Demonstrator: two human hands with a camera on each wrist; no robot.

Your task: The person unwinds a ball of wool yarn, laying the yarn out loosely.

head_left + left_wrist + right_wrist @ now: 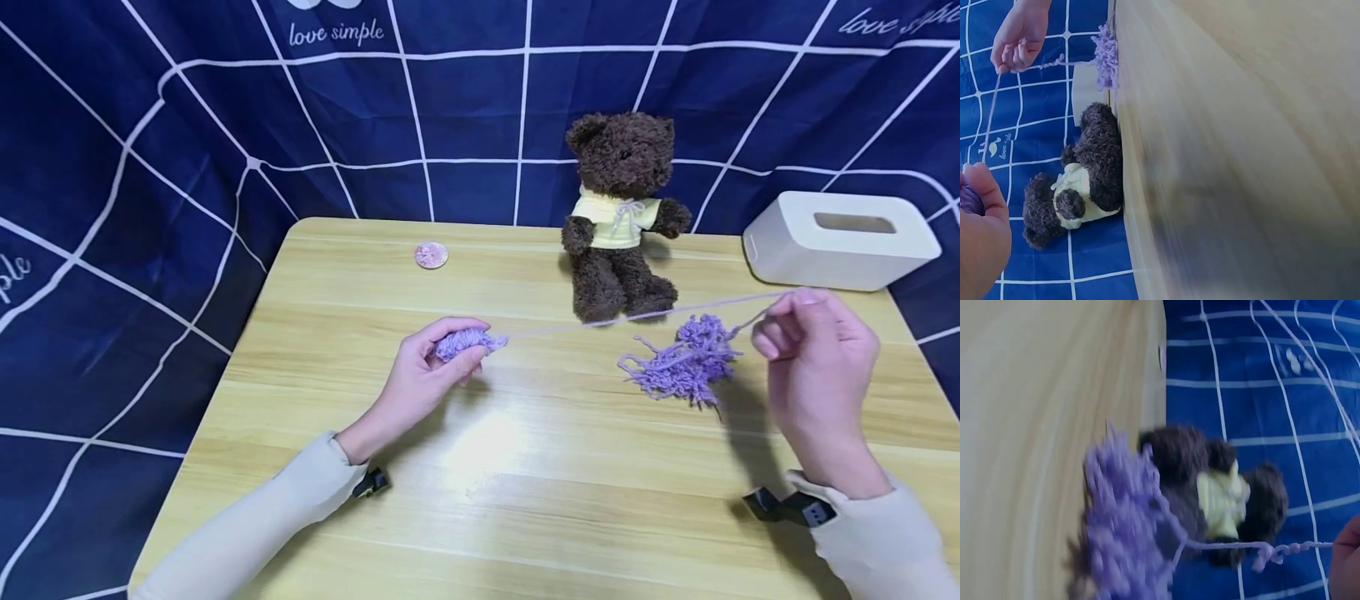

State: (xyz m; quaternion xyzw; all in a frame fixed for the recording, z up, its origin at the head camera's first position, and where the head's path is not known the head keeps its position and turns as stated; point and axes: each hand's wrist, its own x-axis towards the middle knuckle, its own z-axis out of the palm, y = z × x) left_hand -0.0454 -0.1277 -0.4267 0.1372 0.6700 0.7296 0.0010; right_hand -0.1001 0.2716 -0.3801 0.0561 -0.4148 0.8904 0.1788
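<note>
My left hand [431, 362] grips a small wound ball of purple yarn [461, 342], the thumb pressed along its near side. From that ball a strand of yarn [637, 316] runs taut to the right, above the table. My right hand [821, 367] pinches the strand between thumb and fingertips, raised over the table's right side. Below and left of it lies a loose, kinked heap of purple yarn [686, 362], and a crinkled end leads from it up to the right hand. In the right wrist view this heap [1125, 519] looms close, with only part of the hand [1345, 559] showing.
A brown teddy bear [626, 208] in a yellow top sits at the back of the wooden table [525, 467]. A white tissue box [840, 242] stands at the back right. One round pink patterned disc [431, 255] lies at the back left. Blue gridded cloth [472, 108] hangs behind.
</note>
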